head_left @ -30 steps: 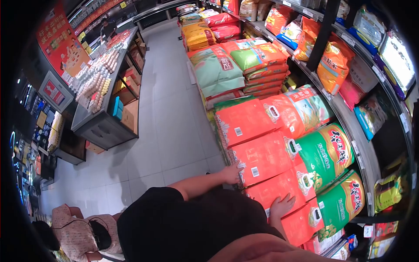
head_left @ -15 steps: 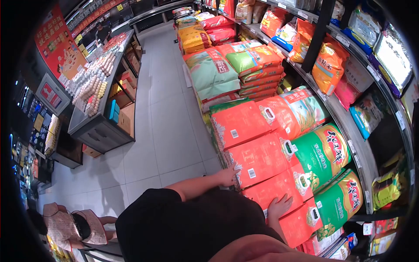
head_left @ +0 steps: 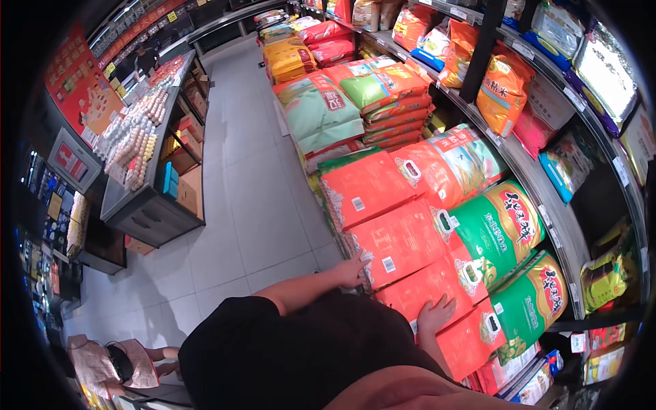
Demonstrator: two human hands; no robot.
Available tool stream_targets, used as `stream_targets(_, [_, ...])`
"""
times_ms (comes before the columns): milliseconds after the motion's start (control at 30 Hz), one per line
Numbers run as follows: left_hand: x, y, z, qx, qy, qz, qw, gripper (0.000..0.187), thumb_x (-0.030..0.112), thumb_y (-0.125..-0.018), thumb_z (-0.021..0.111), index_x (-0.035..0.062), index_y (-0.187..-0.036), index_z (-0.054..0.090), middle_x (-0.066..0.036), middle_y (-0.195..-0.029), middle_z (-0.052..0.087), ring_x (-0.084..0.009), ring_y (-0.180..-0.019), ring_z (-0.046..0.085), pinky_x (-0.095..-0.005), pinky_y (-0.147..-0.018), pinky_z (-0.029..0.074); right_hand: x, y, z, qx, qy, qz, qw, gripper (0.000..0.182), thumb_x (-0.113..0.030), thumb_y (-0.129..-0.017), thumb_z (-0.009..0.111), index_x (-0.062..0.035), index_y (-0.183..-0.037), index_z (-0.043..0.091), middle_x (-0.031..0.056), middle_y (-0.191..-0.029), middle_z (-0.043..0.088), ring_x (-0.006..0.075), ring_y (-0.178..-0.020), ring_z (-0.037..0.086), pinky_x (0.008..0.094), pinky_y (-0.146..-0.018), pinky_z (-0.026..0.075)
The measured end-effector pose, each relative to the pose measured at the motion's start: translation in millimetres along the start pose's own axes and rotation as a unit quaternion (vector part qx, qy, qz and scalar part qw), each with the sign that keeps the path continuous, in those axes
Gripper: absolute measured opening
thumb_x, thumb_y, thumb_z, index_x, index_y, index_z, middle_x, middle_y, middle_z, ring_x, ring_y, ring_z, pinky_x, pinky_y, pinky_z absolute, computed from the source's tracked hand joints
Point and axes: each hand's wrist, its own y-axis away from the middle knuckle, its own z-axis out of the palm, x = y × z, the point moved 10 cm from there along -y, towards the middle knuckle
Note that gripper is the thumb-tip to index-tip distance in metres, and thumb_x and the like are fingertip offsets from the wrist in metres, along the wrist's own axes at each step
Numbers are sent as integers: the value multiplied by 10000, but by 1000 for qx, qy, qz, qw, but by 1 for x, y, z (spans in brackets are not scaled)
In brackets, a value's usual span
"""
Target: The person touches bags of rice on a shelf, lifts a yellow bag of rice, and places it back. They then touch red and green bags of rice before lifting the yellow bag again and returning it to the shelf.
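My left hand (head_left: pixel 350 271) touches the near left edge of a red bag (head_left: pixel 403 236) that has a barcode and a handle cut-out. Its fingers are stretched out and hold nothing. Palm down, my right hand (head_left: pixel 437 314) lies with spread fingers on the adjoining red bag (head_left: pixel 404 298). Another red bag (head_left: pixel 471 344) lies beside that hand, nearest my body. Farther along the row is one more red bag (head_left: pixel 372 184). Green bags (head_left: pixel 529 301) with gold and red printing adjoin the red ones on the shelf side.
Shelves (head_left: pixel 506 147) with more packed bags run along the right. Stacked rice bags (head_left: pixel 321 113) continue ahead. Across the tiled aisle (head_left: pixel 239 184) stands a counter (head_left: pixel 160 212) bearing trays of eggs (head_left: pixel 133 140). A person (head_left: pixel 113 365) is at lower left, another (head_left: pixel 145 60) behind the counter.
The view has shifted slightly, so the shelves and bags sit a little farther left. Both hands stay on the same red bags, with hardly any movement.
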Motion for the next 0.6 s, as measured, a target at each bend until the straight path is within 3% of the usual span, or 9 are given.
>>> stream_targets(600, [-1,0,1,5,-1,-1,1000,845,257,-828,659,180,-1565,253,-229,-1630,-6,-373,-1311,494,-423,-1055,457,2,0,4,2,-5,-2,1000,586,-252,-897,571,16,-1405,453,320,-1523,285,450,-1429,268,542,-1173,222])
